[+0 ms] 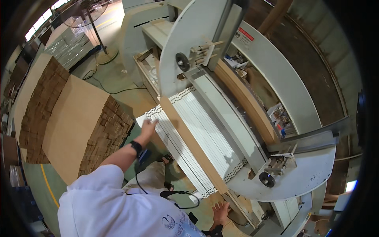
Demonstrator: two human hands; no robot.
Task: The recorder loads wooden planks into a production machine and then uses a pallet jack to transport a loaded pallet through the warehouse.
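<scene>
A long brown board (192, 144) lies lengthwise across a bed of white slats (209, 134) on a large grey-white machine. Over the near left end of the slats is my left hand (148, 128), apart from the board's upper end. Its fingers are small and blurred, so their closing is unclear. My right hand (221, 212) has its fingers spread, beside the board's lower end, at the wooden edge of the machine. Nothing shows in its grip.
Tall stacks of brown boards (75, 118) stand on my left. Two black wheels, an upper wheel (182, 62) and a lower wheel (267, 179), sit on the machine's curved panels. A brown beam (248, 102) runs behind the slats. A standing fan (104, 55) and its cable are farther back.
</scene>
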